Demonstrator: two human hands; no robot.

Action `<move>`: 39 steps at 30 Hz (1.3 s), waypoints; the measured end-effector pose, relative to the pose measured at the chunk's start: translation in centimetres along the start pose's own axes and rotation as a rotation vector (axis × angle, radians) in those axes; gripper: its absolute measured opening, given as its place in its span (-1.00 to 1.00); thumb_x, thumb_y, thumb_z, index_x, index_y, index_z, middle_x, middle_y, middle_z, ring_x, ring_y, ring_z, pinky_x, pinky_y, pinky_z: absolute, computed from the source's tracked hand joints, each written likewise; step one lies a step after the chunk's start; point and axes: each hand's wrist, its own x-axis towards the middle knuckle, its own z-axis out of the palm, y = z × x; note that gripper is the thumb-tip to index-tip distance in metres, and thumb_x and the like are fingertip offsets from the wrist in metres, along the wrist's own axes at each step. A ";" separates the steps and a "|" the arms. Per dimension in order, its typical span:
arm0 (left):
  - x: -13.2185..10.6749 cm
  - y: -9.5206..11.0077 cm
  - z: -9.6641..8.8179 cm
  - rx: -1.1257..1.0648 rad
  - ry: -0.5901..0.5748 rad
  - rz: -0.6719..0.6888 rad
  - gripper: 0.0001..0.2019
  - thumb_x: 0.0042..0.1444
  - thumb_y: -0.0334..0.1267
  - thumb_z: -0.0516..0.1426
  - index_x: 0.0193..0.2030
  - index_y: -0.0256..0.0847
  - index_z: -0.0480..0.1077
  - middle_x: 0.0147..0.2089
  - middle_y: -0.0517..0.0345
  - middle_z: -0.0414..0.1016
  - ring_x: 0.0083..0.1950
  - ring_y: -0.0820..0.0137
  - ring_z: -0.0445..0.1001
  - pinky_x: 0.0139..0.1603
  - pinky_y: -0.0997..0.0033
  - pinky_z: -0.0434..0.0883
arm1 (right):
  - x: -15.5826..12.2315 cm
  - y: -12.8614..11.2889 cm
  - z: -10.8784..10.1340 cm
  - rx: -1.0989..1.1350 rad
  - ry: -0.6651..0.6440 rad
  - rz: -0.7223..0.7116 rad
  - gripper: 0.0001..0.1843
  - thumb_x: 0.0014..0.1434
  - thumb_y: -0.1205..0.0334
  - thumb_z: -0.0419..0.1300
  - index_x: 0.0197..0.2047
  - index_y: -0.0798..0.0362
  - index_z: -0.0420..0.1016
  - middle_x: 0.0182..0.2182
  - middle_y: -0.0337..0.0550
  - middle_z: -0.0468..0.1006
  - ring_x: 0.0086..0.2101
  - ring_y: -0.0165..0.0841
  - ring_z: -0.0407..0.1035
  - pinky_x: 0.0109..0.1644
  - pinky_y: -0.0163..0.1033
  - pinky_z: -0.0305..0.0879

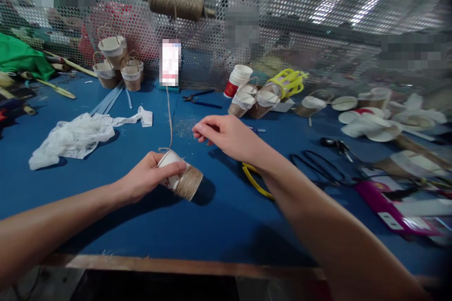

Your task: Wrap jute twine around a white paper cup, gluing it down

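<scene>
My left hand [146,179] grips a paper cup [178,176] that lies on its side and is partly wrapped in jute twine. A strand of twine [169,113] runs up from the cup to a twine spool [175,4] on a rod at the mesh wall. My right hand [226,136] hovers just right of the strand, fingers loosely curled toward it, with nothing plainly in them. Both hands are over the blue table [116,225].
White crumpled plastic [79,134] lies left. Finished twine-wrapped cups [116,63] stand at the back left, more cups [252,99] at the back centre. Pliers [201,99], black scissors [319,164], a yellow tool [254,181] and a pink box [388,207] lie right. A phone [170,63] leans on the mesh.
</scene>
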 end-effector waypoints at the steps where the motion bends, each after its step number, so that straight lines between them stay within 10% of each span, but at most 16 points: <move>1: 0.0 0.0 -0.1 -0.003 0.008 0.003 -0.76 -0.11 -0.15 0.19 -0.54 -0.34 0.41 -0.60 0.25 0.36 -0.55 0.57 0.27 -0.49 0.58 0.22 | -0.6 0.3 -0.7 -0.007 0.037 0.011 -0.75 0.16 0.22 -0.01 -0.35 0.18 0.42 -0.39 -0.07 0.52 -0.40 -0.42 0.41 -0.32 -0.32 0.30; 8: 0.1 -0.2 -0.3 0.012 0.039 0.056 -0.79 -0.12 -0.18 0.19 -0.56 -0.32 0.42 -0.60 0.25 0.39 -0.56 0.56 0.28 -0.50 0.58 0.23 | -2.3 6.4 -5.2 -0.605 0.274 0.458 -0.77 0.09 0.19 0.01 -0.48 0.10 0.40 -0.46 0.00 0.50 -0.38 -0.22 0.39 -0.36 -0.19 0.20; 18: 0.6 -0.2 -0.7 0.049 0.105 0.123 -0.79 -0.05 -0.17 0.14 -0.53 -0.28 0.44 -0.54 0.24 0.43 -0.50 0.56 0.32 -0.42 0.59 0.27 | -1.0 11.7 -4.9 -0.432 0.197 0.604 -0.69 -0.28 0.44 0.19 -0.81 -0.01 0.14 -0.80 -0.19 0.24 -0.51 -0.17 0.35 -0.47 -0.17 0.18; 25: 0.8 -0.1 -1.0 0.138 0.135 0.188 -0.75 -0.01 -0.13 0.09 -0.49 -0.29 0.42 -0.52 0.21 0.41 -0.48 0.53 0.31 -0.38 0.55 0.28 | -3.6 7.8 -5.0 0.079 0.377 0.480 -0.90 -0.06 0.20 0.11 -0.40 -0.01 0.31 -0.51 -0.21 0.44 -0.48 -0.39 0.37 -0.39 -0.25 0.33; 29: 0.7 -0.2 -1.0 0.328 0.154 0.262 -0.71 0.02 -0.12 0.04 -0.56 -0.30 0.34 -0.58 0.25 0.31 -0.53 0.55 0.22 -0.46 0.56 0.21 | -5.6 3.7 -3.3 0.396 0.257 0.383 -0.78 -0.10 0.11 0.20 -0.59 0.04 0.29 -0.65 -0.26 0.36 -0.63 -0.50 0.24 -0.55 -0.35 0.24; 39: 0.9 -0.3 -1.5 0.528 0.200 0.320 -0.67 0.06 -0.10 -0.02 -0.55 -0.29 0.32 -0.58 0.22 0.30 -0.53 0.51 0.21 -0.51 0.53 0.21 | -7.8 1.8 1.0 0.255 0.080 0.288 -0.80 -0.01 0.12 0.14 -0.39 0.08 0.40 -0.68 -0.31 0.36 -0.66 -0.47 0.27 -0.64 -0.36 0.28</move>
